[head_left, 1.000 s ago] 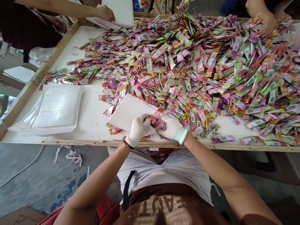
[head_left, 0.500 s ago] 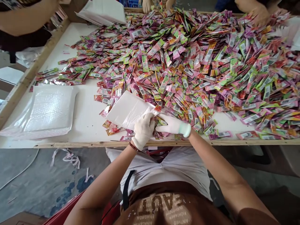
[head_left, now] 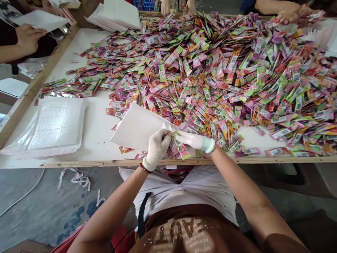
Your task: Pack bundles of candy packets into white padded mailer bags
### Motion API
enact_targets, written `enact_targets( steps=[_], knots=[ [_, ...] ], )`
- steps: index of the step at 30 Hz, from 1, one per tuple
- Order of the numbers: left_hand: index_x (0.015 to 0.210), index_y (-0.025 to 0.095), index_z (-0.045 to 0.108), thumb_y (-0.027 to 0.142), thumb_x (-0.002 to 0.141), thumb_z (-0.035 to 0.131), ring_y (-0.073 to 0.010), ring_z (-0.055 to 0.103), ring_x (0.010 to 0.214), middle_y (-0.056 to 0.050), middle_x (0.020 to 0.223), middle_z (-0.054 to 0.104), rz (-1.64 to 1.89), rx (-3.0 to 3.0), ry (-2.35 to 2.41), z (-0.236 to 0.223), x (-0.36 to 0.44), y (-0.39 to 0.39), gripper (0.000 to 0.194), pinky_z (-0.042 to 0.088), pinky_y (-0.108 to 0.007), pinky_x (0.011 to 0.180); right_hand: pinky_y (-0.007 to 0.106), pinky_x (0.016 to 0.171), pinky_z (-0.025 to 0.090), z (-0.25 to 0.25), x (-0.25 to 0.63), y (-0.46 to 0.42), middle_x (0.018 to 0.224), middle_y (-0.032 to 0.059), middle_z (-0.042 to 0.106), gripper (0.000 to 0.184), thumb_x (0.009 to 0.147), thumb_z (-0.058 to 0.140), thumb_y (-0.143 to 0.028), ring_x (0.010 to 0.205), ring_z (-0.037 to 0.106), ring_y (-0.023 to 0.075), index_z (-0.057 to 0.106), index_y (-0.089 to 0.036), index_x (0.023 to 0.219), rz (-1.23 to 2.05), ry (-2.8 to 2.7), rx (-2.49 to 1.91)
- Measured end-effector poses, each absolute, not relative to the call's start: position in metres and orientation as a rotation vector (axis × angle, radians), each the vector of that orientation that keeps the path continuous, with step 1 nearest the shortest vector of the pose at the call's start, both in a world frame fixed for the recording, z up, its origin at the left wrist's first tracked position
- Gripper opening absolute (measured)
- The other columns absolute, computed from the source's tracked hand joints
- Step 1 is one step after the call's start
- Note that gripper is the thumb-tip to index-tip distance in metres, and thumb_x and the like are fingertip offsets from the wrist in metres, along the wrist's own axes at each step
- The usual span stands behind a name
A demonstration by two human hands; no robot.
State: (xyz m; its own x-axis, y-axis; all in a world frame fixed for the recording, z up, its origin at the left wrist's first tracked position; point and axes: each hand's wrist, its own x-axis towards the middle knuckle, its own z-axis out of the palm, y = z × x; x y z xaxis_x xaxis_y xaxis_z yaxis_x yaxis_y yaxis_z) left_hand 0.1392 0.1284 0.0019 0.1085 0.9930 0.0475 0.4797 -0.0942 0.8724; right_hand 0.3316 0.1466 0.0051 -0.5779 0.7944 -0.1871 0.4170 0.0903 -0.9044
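Note:
My left hand (head_left: 158, 146), in a white glove, is closed on the near right edge of a white padded mailer (head_left: 137, 126). The mailer lies slanted over the front of the sachet pile, its open end toward my right hand. My right hand (head_left: 193, 140), also gloved, has its fingers stretched out flat, pointing left at that end; the thumb is hidden. Between the hands, a pink and green sachet (head_left: 181, 147) shows just below the right fingertips. Whether a finger touches it I cannot tell.
A large heap of small colourful sachets (head_left: 200, 70) covers much of the white table (head_left: 96, 130). Stacked padded mailers (head_left: 56, 123) lie at left, others (head_left: 116, 15) at the back. A wooden rim (head_left: 105, 163) edges the table. Other people's hands (head_left: 28, 37) are around it.
My left hand and the mailer have shifted slightly left, and the pink and green sachet now shows between my hands. At far left, a co-worker's hand has come into view with a white mailer.

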Motion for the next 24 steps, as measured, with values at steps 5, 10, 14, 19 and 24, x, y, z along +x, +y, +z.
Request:
enact_targets(
  steps=[5,10,14,19,24],
  knots=[
    [0.076,0.019,0.062,0.031,0.091,0.054,-0.0138,0.047,0.064,0.0,0.066,0.056,0.882,1.893,1.442,0.007,0.145,0.117,0.021,0.036,-0.027,0.065,0.029,0.074,0.05,-0.013,0.322,0.154,0.074,-0.0002,0.063,0.03,0.09,0.062,-0.046,0.075,0.06,0.0169,0.067,-0.017,0.089,1.505,-1.992,-1.399],
    [0.074,0.018,0.062,0.033,0.087,0.057,-0.0117,0.045,0.057,0.002,0.06,0.053,0.901,1.635,1.445,0.014,0.137,0.119,0.021,0.036,-0.025,0.058,0.026,0.063,0.042,-0.01,0.309,0.156,0.059,-0.0013,0.052,0.045,0.08,0.068,-0.056,0.068,0.056,0.0163,0.064,-0.014,0.064,1.379,-1.694,-1.671],
    [0.076,0.019,0.061,0.035,0.078,0.067,-0.0081,0.038,0.046,0.005,0.056,0.049,1.069,1.087,1.368,0.042,0.11,0.127,0.018,0.029,-0.022,0.044,0.026,0.054,0.045,0.018,0.318,0.132,0.07,0.0002,0.062,0.051,0.09,0.053,-0.063,0.06,0.059,0.0153,0.07,-0.017,0.104,1.472,-1.336,-1.371],
    [0.068,0.02,0.05,0.037,0.076,0.073,-0.0036,0.023,0.038,0.008,0.048,0.032,1.148,0.775,1.155,0.099,0.087,0.135,0.03,0.018,-0.019,0.036,0.02,0.039,0.037,0.07,0.325,0.129,0.066,-0.0028,0.063,0.04,0.085,0.067,-0.053,0.045,0.05,0.0088,0.064,-0.02,0.108,1.32,-1.266,-1.344],
    [0.065,0.021,0.042,0.036,0.079,0.071,-0.0035,0.026,0.037,0.008,0.05,0.03,1.175,0.821,1.067,0.134,0.088,0.145,0.036,0.021,-0.018,0.035,0.021,0.034,0.034,0.117,0.311,0.156,0.048,-0.0013,0.057,0.038,0.088,0.063,-0.054,0.037,0.048,0.0101,0.058,-0.02,0.071,1.453,-1.523,-1.344]
  ],
)
